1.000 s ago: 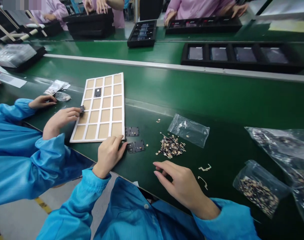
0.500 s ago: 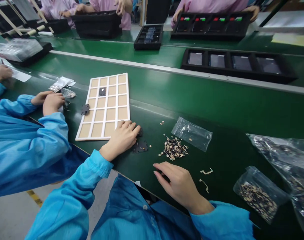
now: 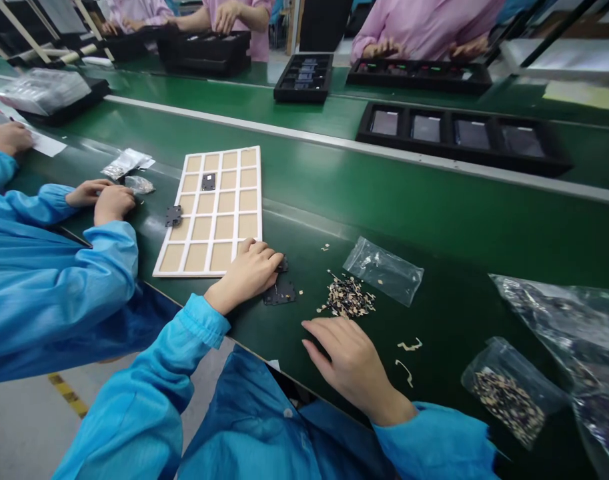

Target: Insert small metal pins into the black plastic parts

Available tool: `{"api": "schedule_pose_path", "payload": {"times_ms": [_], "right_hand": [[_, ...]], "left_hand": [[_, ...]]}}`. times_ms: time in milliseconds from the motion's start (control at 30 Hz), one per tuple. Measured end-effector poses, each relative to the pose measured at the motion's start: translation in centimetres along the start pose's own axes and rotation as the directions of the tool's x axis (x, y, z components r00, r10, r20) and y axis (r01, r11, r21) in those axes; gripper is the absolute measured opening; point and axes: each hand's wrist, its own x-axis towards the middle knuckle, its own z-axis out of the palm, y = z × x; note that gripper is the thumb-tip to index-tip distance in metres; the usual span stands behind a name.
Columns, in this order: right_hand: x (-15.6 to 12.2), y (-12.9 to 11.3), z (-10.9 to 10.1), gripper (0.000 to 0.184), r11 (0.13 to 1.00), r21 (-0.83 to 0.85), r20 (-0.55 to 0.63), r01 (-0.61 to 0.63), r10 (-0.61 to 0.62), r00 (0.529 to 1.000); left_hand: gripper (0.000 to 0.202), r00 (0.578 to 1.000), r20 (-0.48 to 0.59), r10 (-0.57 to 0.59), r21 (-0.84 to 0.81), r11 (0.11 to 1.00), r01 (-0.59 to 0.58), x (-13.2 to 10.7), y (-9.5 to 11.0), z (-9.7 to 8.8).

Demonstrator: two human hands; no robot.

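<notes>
Right grip (image 3: pixel 354 370) stands open, fingers loosely curved on the green bench (image 3: pixel 434 200) beside a heap of small gold-and-black parts (image 3: pixel 347 297), with nothing seen held. Left grip (image 3: pixel 244 277) has moved in, fingertips over a black plate (image 3: pixel 283 265), with a second black plate (image 3: pixel 279 292) just beside it; whether it is gripping cannot be told. Farther out, a co-worker's hand (image 3: pixel 114 203) has drawn back from a third black plate (image 3: pixel 173 215), which lies across the edge of a white-gridded tray (image 3: pixel 261 200).

Gap between right hand (image 3: pixel 354 367) and parts pile (image 3: pixel 347 298); plastic bag (image 3: pixel 383 271) beyond; white tray (image 3: pixel 207 212) against left hand (image 3: pixel 245 273).
</notes>
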Motion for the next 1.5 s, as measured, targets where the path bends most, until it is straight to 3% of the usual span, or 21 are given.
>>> {"api": "schedule_pose_path", "payload": {"times_ms": [133, 300, 567, 867, 1067, 1233, 1500], "right_hand": [[1.6, -0.3, 0.2, 0.022, 0.986, -0.165, 0.015, 0.019, -0.017, 1.0], [2.6, -0.6, 1.6, 0.022, 0.969, -0.246, 0.048, 0.019, -0.007, 0.999], [2.4, -0.5, 2.6, 0.024, 0.967, -0.255, 0.024, 0.017, -0.011, 1.0], [2.3, -0.5, 2.5, 0.026, 0.97, -0.244, 0.048, 0.016, -0.004, 0.999], [2.2, -0.5, 2.6, 0.027, 0.968, -0.251, 0.034, 0.018, -0.01, 0.999], [2.3, -0.5, 2.7, 0.028, 0.967, -0.254, 0.034, 0.011, -0.003, 0.999], [2.3, -0.5, 2.7, 0.029, 0.964, -0.265, 0.024, 0.001, 0.006, 1.0]], "left_hand": [[0.017, 0.998, -0.058, -0.013, -0.034, 0.999, 0.011, -0.2, -0.1, 0.5], [0.016, 0.997, -0.072, -0.022, -0.056, 0.998, 0.018, -0.4, 0.0, 0.6], [0.041, 0.996, -0.069, 0.063, -0.069, 0.995, -0.068, -2.1, 0.8, -0.1], [0.024, 0.997, 0.017, 0.074, -0.083, 0.994, -0.072, -3.3, 1.8, -0.6], [0.024, 0.998, 0.013, 0.059, -0.026, 0.998, -0.059, -3.1, 2.1, -0.6], [0.038, 1.0, -0.005, 0.012, 0.014, 1.0, -0.012, -2.3, 2.0, -0.9], [0.038, 0.999, 0.045, 0.025, -0.081, 0.997, -0.022, -1.6, 2.1, -1.3]]}}
